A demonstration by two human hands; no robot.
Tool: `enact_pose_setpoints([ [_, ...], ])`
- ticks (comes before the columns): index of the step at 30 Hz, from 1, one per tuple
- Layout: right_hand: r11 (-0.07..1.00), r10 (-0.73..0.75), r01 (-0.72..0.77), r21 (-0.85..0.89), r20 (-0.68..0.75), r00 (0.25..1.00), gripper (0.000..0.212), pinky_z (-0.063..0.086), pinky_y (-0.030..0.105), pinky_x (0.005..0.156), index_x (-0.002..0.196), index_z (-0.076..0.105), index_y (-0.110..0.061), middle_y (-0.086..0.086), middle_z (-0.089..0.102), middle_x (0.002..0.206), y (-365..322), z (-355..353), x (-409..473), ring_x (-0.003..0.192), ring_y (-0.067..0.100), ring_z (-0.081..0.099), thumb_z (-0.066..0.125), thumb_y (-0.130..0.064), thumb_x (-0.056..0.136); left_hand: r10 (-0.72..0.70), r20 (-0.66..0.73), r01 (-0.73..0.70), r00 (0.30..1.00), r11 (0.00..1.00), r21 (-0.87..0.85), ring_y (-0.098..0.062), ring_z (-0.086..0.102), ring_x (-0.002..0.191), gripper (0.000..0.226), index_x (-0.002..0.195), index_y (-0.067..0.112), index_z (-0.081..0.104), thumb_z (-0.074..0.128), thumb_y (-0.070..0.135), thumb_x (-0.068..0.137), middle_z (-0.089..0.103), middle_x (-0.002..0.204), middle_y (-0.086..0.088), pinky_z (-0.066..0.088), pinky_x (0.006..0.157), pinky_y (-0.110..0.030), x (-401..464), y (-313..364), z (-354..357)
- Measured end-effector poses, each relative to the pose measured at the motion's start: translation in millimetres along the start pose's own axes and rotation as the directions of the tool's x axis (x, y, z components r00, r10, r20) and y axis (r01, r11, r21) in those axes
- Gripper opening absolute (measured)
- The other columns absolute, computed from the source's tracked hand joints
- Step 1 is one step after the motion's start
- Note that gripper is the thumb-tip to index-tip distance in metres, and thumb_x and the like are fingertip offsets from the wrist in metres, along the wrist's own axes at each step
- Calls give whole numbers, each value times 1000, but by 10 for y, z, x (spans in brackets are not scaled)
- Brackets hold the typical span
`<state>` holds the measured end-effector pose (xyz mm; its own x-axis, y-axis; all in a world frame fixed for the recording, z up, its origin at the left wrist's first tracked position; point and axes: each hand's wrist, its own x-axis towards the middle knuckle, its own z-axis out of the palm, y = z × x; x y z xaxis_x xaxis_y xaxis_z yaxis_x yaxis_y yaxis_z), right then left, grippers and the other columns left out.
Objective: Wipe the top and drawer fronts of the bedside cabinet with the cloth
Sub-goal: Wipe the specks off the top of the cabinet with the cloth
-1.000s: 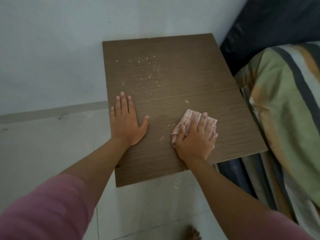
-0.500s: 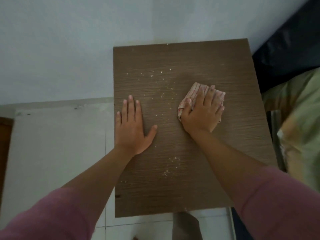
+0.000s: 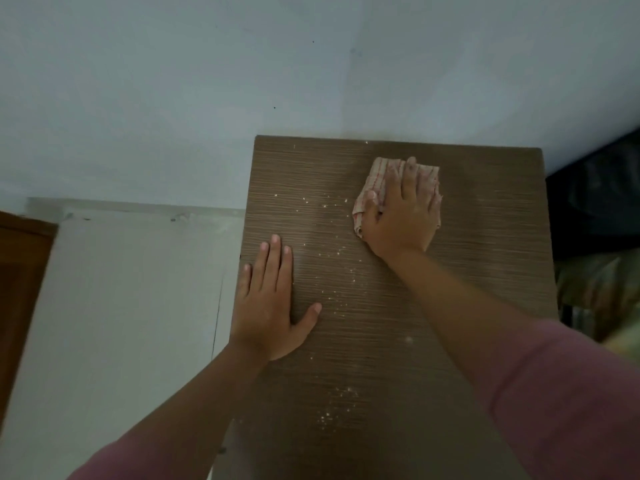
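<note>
The bedside cabinet's brown wood-grain top [image 3: 485, 216] fills the middle of the view, seen from above. My right hand [image 3: 401, 216] presses a folded pink-striped cloth [image 3: 379, 174] flat on the top near its far edge. My left hand [image 3: 268, 303] lies flat, fingers spread, on the top's left edge and holds nothing. Pale crumbs [image 3: 332, 258] are scattered in a band between the two hands and again nearer to me. The drawer fronts are hidden below the top.
A pale wall [image 3: 242, 81] stands directly behind the cabinet. Light floor tiles [image 3: 121, 306] lie to the left, with a brown wooden edge [image 3: 20, 271] at far left. Dark bedding and a striped cover [image 3: 602, 265] press against the cabinet's right side.
My right hand has slid the cloth away from me, from the near middle to the far part of the top. The left hand has stayed flat. The view has shifted closer over the cabinet.
</note>
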<state>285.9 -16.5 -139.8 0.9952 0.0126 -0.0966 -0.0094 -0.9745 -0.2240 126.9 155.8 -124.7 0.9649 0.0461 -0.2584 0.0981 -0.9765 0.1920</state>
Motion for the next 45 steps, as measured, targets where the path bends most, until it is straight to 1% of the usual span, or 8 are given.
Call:
enact_pose_setpoints([
  [9,984,-176,176,8,5,984,63,10,48,114,147,25,-21,6,15,158,-160,14,280,144,30,12,27,-46,89,15,-15,-15,1000,1000,-27,-25,3,145,92,147,7,15,38,67,81,7,157,-11,16,114,-50,-10,-12,9],
  [17,966,-259,258,31,40,965,62,11,50,114,146,27,-16,9,17,157,-276,31,322,144,32,14,30,-45,92,6,-11,-6,1000,1000,-17,-23,2,145,92,147,8,13,34,68,81,5,157,-9,13,115,-48,-11,-13,6],
  [22,938,-344,341,59,32,939,62,12,54,112,142,33,-6,23,21,152,-240,-33,335,141,40,18,44,-42,92,3,-10,-3,1000,1000,-22,-22,3,145,91,147,8,13,35,67,81,7,157,-9,16,114,-48,-12,-2,-13],
  [25,944,-322,325,52,-52,945,61,10,55,111,138,36,1,28,25,149,-206,-91,302,140,43,17,46,-37,92,-5,6,5,1000,1000,-10,-22,0,145,92,148,9,9,32,68,81,3,157,-8,14,115,-47,-4,-2,-14],
  [29,964,-264,261,56,37,964,60,-2,44,115,147,20,-2,19,10,156,-304,-41,292,145,31,0,32,-35,98,-16,24,16,1000,1000,-1,-21,-4,145,93,148,11,4,30,69,81,-1,158,-7,11,115,-47,2,-1,-14],
  [32,962,-273,273,25,-3,962,62,-6,40,114,147,19,-3,18,11,156,-327,53,291,145,30,2,31,-38,97,-19,35,19,999,1000,3,-20,-6,144,94,148,11,1,30,70,81,-3,158,-6,8,115,-46,7,-4,-10],
  [38,855,-518,518,-3,-19,855,68,4,38,115,142,32,-1,19,27,151,-260,60,384,143,30,17,26,-46,92,-16,36,17,999,1000,-20,-20,-7,144,94,148,11,3,32,69,80,-3,158,-6,7,115,-45,9,-7,-12],
  [45,738,-675,675,17,34,737,63,13,39,115,138,42,-4,17,35,148,-308,51,551,141,29,26,35,-45,91,-16,32,16,999,1000,-23,-19,-9,144,93,148,11,4,32,69,80,-4,157,-5,6,115,-44,5,-6,-12],
])
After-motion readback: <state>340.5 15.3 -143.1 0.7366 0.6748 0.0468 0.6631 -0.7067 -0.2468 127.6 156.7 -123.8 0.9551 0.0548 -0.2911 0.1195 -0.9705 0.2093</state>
